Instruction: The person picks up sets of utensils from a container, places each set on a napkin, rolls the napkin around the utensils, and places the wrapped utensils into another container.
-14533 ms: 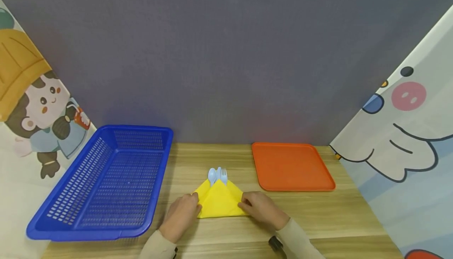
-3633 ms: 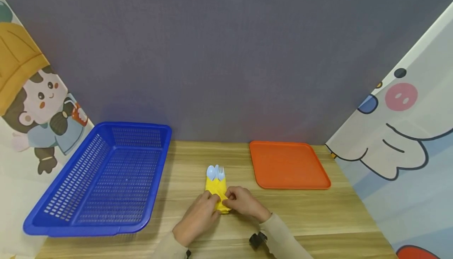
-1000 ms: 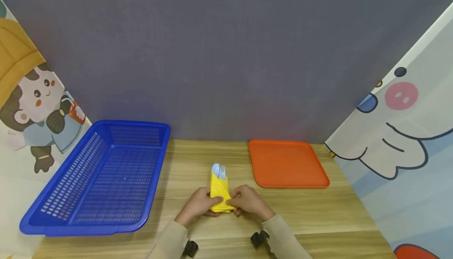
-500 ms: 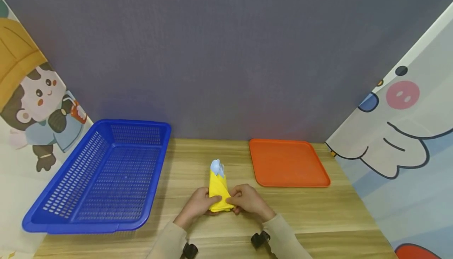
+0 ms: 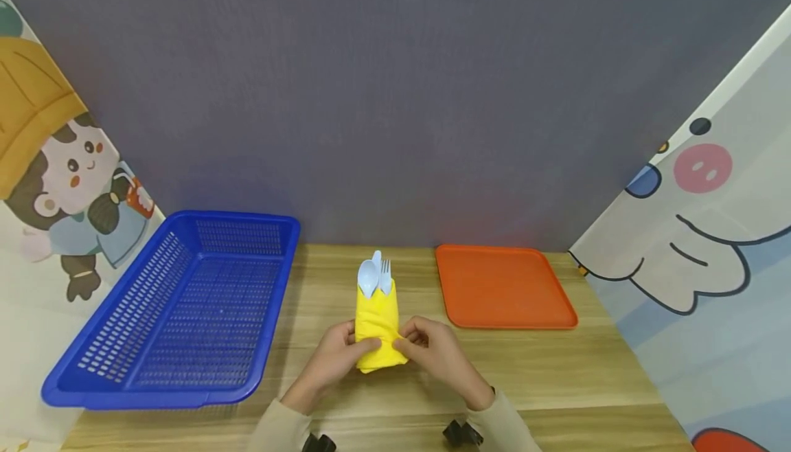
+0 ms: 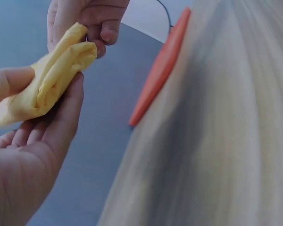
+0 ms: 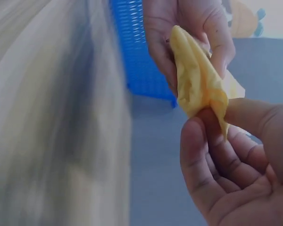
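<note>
A yellow napkin is folded into a narrow bundle round light blue cutlery, lifted off the table. Out of its top stick a spoon, a fork and the tip of a third piece behind the spoon. My left hand grips the bundle's left side, thumb in front and fingers behind, as the left wrist view shows. At the lower right edge my right hand pinches a flap of the napkin between thumb and fingers, plain in the right wrist view. The handles are hidden inside the cloth.
A blue perforated basket stands on the left of the wooden table. An orange tray lies at the back right. Behind the table rises a grey panel, with printed cartoon sheets on both sides.
The napkin, earlier spread as a wide pocket on the table, became a narrow bundle. In the last second both hands raised it, and it turned so spoon and fork face me more fully.
</note>
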Tool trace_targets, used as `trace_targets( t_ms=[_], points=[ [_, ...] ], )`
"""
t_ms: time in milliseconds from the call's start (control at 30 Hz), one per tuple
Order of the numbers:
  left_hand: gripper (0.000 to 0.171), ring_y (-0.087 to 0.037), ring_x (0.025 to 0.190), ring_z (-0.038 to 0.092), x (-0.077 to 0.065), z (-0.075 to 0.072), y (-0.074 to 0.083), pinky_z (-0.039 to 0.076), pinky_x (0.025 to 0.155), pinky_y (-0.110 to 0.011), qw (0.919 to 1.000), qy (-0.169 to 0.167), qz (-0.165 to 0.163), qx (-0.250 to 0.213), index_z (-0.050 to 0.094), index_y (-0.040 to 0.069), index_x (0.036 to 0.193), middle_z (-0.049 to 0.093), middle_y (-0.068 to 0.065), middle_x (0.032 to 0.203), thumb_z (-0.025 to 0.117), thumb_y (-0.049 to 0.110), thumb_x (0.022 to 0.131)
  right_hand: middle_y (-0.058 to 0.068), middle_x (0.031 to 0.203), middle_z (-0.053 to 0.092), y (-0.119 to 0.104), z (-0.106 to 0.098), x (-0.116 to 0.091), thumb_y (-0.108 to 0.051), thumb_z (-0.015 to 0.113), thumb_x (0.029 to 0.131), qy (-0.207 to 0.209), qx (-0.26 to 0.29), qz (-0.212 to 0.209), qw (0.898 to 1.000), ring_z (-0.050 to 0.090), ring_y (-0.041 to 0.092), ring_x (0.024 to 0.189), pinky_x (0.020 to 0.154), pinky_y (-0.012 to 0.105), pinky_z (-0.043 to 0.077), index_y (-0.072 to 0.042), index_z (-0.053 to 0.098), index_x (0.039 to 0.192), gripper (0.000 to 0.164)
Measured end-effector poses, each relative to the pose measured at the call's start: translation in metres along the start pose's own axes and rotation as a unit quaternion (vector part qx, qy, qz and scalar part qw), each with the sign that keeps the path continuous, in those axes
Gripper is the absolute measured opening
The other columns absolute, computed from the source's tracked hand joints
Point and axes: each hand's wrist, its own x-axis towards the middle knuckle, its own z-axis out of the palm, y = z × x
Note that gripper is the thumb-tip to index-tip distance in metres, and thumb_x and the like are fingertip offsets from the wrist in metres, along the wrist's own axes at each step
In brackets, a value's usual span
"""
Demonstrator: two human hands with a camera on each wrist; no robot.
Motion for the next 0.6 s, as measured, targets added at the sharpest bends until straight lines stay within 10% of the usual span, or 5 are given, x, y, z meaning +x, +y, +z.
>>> trace_targets(
  t_ms=[600],
  points=[
    [0.035, -0.029, 0.088, 0.071, -0.013, -0.001, 0.012, 0.059, 0.076, -0.044, 0.9953, -0.063, 0.059, -0.045, 0.057, -0.017, 0.119, 0.07, -0.023, 0.104, 0.067, 0.007, 0.095, -0.008, 0.084, 0.068, -0.029, -0.004, -0.013, -0.021, 0.073, 0.093, -0.021, 0.004, -0.03, 0.999, 0.064, 0.009, 0.072, 0.063, 0.028, 0.057, -0.014, 0.07, 0.095, 0.008]
  ],
)
